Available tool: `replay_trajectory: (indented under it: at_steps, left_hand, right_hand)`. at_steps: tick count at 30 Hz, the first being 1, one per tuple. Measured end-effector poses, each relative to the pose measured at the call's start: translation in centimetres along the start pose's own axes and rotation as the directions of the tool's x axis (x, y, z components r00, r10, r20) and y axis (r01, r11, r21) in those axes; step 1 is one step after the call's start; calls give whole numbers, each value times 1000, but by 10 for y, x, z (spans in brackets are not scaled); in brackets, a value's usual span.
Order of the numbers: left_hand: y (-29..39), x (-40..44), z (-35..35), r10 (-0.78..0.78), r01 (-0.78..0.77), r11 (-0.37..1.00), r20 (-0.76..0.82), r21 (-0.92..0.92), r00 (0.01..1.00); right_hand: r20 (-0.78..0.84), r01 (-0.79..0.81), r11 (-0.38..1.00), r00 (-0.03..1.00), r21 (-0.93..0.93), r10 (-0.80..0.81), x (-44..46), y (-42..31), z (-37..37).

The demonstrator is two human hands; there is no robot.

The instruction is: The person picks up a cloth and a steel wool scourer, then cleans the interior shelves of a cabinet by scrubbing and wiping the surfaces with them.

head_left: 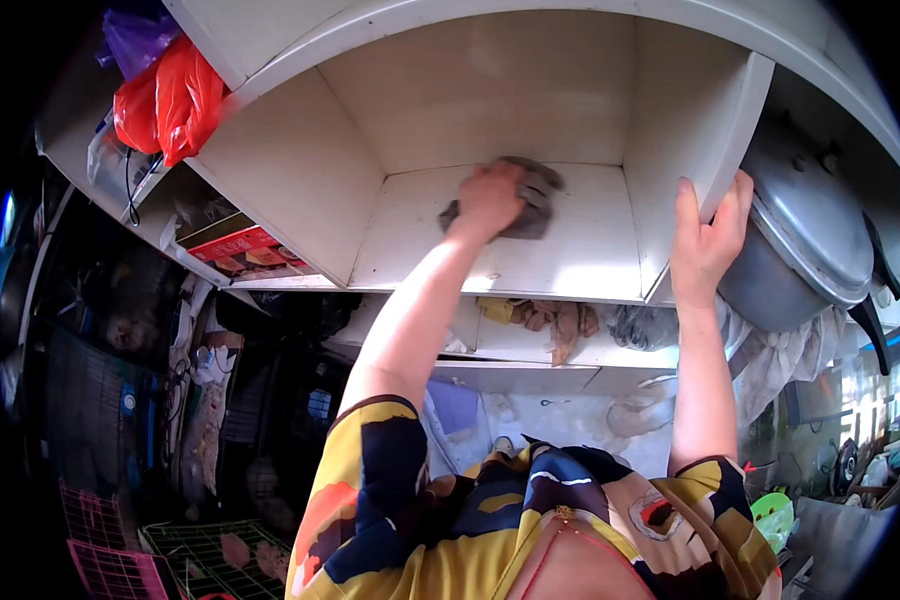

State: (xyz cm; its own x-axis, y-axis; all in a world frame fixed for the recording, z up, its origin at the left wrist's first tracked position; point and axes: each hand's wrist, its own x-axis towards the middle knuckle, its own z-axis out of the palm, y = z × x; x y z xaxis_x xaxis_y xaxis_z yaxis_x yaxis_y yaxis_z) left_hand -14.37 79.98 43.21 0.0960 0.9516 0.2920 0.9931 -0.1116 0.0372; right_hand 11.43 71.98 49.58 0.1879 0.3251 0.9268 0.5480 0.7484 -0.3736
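Note:
A crumpled grey-brown cloth lies against the floor of a white cabinet compartment, near its back wall. My left hand is on the cloth, fingers bent over it and slightly blurred. At the compartment's right side, my right hand grips the front edge of an upright white divider panel. Its thumb rests on the inner face and the fingers wrap round the outer side. The fingertips of that hand are partly hidden behind the panel.
Right of the divider stands a grey metal pressure cooker with black handles. A red plastic bag hangs at the upper left, above a red box. Crumpled bags lie on the lower shelf. Wire racks stand at lower left.

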Motion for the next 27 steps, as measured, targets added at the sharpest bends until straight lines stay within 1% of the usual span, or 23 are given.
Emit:
replay_trajectory:
  at_steps: [1,2,3,5,6,8,9,10,11,12,13,14,15,17,18,19,21,22,24,25,26,27]
  left_hand:
    - [-23,0,-2,-140,142,984,-28,111,990]
    - [-53,1,1,-276,284,933,-64,223,959]
    - [-85,-1,2,-332,352,897,-118,266,936]
    - [-117,-10,-19,-523,531,836,-91,140,848]
    - [-129,-10,-26,-520,528,837,-92,146,849]
    - [-151,-11,-39,-431,435,896,70,-84,900]
    - [-155,-17,-45,-435,440,895,71,-78,898]
    - [-157,-24,-50,-306,317,929,86,-193,948]
    - [-158,-27,-55,-167,184,934,81,-308,983]
    - [-162,-29,-57,-167,185,933,82,-309,982]
    - [-167,-33,-60,-4,40,969,147,-244,989]
    - [-169,-37,-60,152,-111,976,220,-190,964]
    - [-167,-42,-58,148,-107,976,219,-192,964]
    - [-158,-56,-55,209,-178,941,79,-289,975]
    - [-152,-66,-55,233,-242,922,-64,-304,970]
    - [-155,-69,-58,240,-247,921,-61,-300,969]
    - [-170,-75,-64,79,-203,837,-255,-509,964]
    - [-177,-75,-66,76,-197,836,-248,-512,966]
    - [-188,-74,-68,-114,-127,819,-375,-560,920]
    - [-180,-76,-75,-115,-125,819,-373,-561,921]
    - [-173,-78,-85,40,-64,879,-61,-473,997]
    - [-165,-80,-95,153,-44,930,275,-365,949]
  right_hand:
    - [-8,8,1000,1000,-4,-8,-1,2,1]
    - [-18,13,1000,1000,-8,-13,-2,4,2]
    - [-28,9,1000,1000,-16,-10,-2,5,2]
    - [-59,1,1000,998,26,1,-2,4,5]
    - [-64,-4,1000,998,27,6,-2,5,5]
    - [-69,24,1000,997,11,-23,-3,6,6]
    - [-68,19,1000,998,17,-17,-4,6,6]
    - [-57,30,999,998,-14,-31,-4,7,5]
    - [-49,44,998,998,-49,-47,-3,7,4]
    - [-44,33,999,998,-41,-35,-3,7,4]
    - [-39,33,999,999,-39,-35,-4,7,3]
    - [-36,37,999,999,-36,-38,-5,7,3]
    - [-36,41,999,998,-34,-43,-4,7,3]
    - [-47,35,999,998,-7,-35,-3,7,4]
    - [-56,28,999,998,19,-27,-4,7,4]
    - [-62,23,1000,998,16,-22,-4,8,4]
    - [-54,48,999,997,0,-48,-5,9,4]
    - [-48,43,999,998,0,-43,-5,8,4]
    - [-67,36,999,997,7,-36,-5,8,5]
    - [-65,34,999,997,7,-34,-5,8,4]
    - [-50,34,999,998,-9,-34,-6,8,3]
    - [-36,33,999,999,-24,-34,-6,9,3]
